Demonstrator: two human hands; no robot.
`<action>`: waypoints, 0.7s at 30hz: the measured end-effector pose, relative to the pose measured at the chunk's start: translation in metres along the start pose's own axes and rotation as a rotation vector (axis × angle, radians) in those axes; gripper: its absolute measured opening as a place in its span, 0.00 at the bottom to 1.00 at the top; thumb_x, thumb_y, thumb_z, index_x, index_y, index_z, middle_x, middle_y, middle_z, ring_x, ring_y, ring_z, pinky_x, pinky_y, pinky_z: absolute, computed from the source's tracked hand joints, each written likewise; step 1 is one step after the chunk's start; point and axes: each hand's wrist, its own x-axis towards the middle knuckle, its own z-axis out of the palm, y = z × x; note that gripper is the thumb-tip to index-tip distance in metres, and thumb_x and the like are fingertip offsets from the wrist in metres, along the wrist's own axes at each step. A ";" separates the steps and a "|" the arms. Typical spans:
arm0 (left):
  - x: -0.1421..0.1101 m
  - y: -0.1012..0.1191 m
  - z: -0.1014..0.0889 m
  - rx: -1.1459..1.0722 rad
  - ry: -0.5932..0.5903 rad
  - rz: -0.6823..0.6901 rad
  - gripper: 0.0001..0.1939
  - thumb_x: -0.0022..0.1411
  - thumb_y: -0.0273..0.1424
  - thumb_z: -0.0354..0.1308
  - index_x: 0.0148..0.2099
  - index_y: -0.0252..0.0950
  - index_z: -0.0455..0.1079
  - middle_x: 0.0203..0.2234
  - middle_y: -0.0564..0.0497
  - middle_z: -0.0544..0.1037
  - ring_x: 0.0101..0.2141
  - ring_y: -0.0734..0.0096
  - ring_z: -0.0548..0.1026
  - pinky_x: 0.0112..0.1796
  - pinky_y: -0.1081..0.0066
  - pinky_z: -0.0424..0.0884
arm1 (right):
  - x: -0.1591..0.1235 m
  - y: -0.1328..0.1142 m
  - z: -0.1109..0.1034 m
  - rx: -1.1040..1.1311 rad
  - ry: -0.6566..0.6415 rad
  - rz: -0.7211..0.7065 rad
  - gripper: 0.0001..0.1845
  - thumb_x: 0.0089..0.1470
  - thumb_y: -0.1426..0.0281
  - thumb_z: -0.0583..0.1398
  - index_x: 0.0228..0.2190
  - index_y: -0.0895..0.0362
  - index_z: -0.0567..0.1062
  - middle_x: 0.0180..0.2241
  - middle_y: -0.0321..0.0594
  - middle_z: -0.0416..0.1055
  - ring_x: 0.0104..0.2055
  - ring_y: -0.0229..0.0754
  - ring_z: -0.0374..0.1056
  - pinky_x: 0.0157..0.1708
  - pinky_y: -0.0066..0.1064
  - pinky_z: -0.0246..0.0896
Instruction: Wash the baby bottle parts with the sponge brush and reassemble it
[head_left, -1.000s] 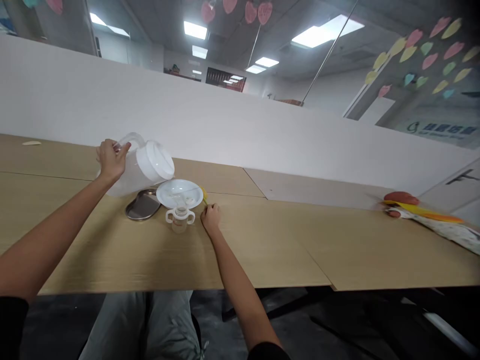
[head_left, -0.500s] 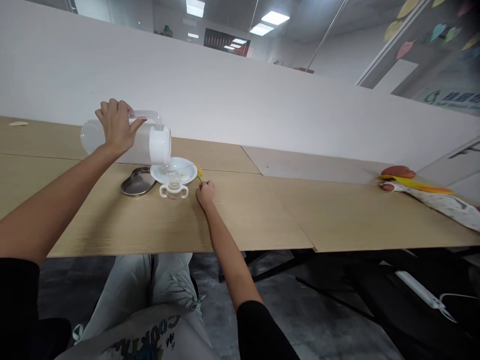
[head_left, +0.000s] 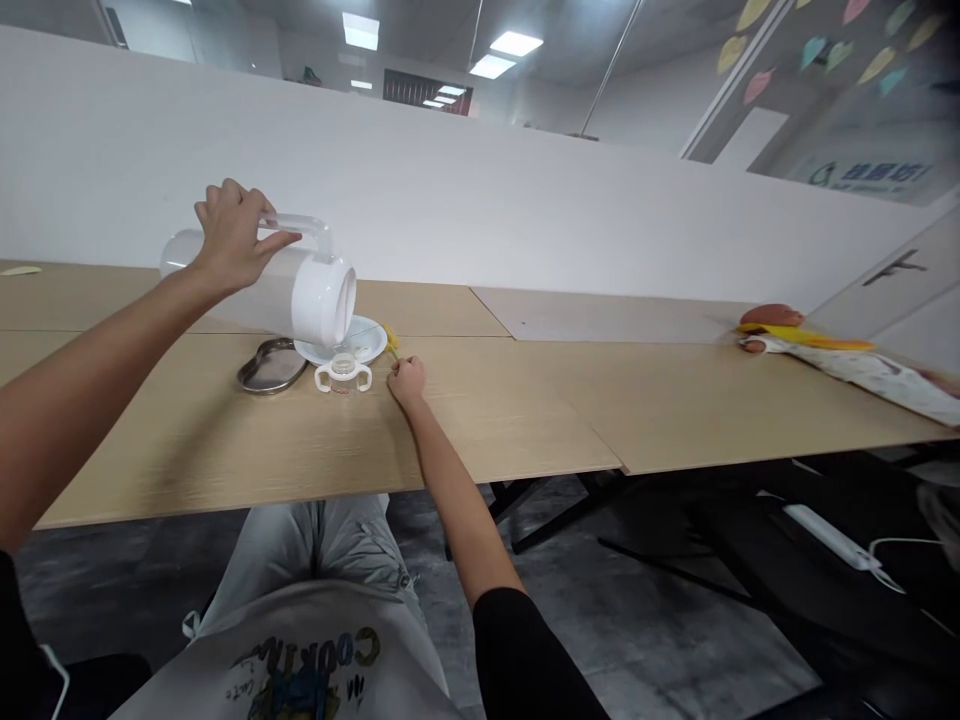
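My left hand (head_left: 234,240) is closed around the handle of a clear pitcher (head_left: 255,290) with a white lid, tipped on its side. Its spout end tilts down above a small clear cup (head_left: 343,366) with two white handles. Just behind the cup, partly covered by the pitcher, lies a white plate (head_left: 369,342). My right hand (head_left: 407,380) rests on the table right of the cup, fingers closed on the thin green end of a small yellow-topped thing (head_left: 391,341) at the plate's edge; its kind is unclear.
A kidney-shaped metal tray (head_left: 271,368) sits left of the cup on the wooden table (head_left: 510,410). A white wall (head_left: 525,220) runs along the back. At the far right lie a patterned cloth bundle (head_left: 855,375) and a yellow item (head_left: 810,338).
The pitcher's lid end has tipped lower and come closer to the cup. My right hand stays by the plate. The camera view has shifted slightly.
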 end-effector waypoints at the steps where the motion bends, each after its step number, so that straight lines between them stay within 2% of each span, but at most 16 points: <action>1: -0.001 0.004 0.000 0.006 -0.018 0.015 0.34 0.62 0.47 0.61 0.48 0.14 0.63 0.47 0.42 0.59 0.61 0.37 0.52 0.57 0.40 0.44 | 0.001 0.000 0.000 -0.003 0.003 -0.001 0.15 0.56 0.74 0.55 0.43 0.59 0.78 0.48 0.50 0.68 0.50 0.47 0.63 0.51 0.35 0.56; 6: -0.005 0.019 0.001 0.008 -0.056 0.043 0.29 0.63 0.41 0.61 0.48 0.15 0.63 0.48 0.43 0.59 0.62 0.40 0.51 0.58 0.41 0.42 | 0.002 0.002 0.002 -0.010 0.002 -0.012 0.15 0.56 0.74 0.55 0.43 0.59 0.78 0.48 0.50 0.69 0.50 0.47 0.63 0.50 0.34 0.57; 10: -0.006 0.022 0.002 -0.001 -0.043 0.036 0.28 0.62 0.40 0.62 0.49 0.17 0.63 0.50 0.41 0.61 0.63 0.43 0.52 0.60 0.45 0.42 | 0.001 0.002 0.002 -0.020 0.011 -0.020 0.15 0.56 0.74 0.56 0.42 0.59 0.78 0.48 0.50 0.69 0.49 0.46 0.64 0.50 0.34 0.57; 15: -0.010 0.023 -0.002 -0.012 -0.044 0.026 0.26 0.61 0.39 0.63 0.48 0.17 0.65 0.50 0.39 0.63 0.62 0.42 0.53 0.60 0.43 0.42 | -0.004 -0.002 -0.002 -0.052 0.011 -0.030 0.15 0.56 0.73 0.56 0.43 0.60 0.79 0.48 0.51 0.70 0.50 0.47 0.65 0.51 0.35 0.58; 18: -0.007 0.006 -0.005 -0.041 -0.018 -0.060 0.28 0.63 0.43 0.61 0.47 0.18 0.66 0.51 0.39 0.64 0.62 0.45 0.54 0.59 0.43 0.46 | -0.006 -0.003 -0.004 -0.068 0.004 -0.034 0.15 0.57 0.73 0.56 0.43 0.60 0.78 0.48 0.51 0.70 0.50 0.48 0.65 0.50 0.35 0.58; 21: -0.004 -0.044 -0.002 -0.154 0.110 -0.302 0.31 0.63 0.47 0.59 0.46 0.17 0.65 0.49 0.37 0.67 0.58 0.52 0.61 0.58 0.45 0.53 | -0.007 -0.004 -0.005 -0.080 -0.002 -0.042 0.15 0.57 0.73 0.56 0.44 0.61 0.78 0.48 0.53 0.70 0.51 0.48 0.65 0.50 0.35 0.58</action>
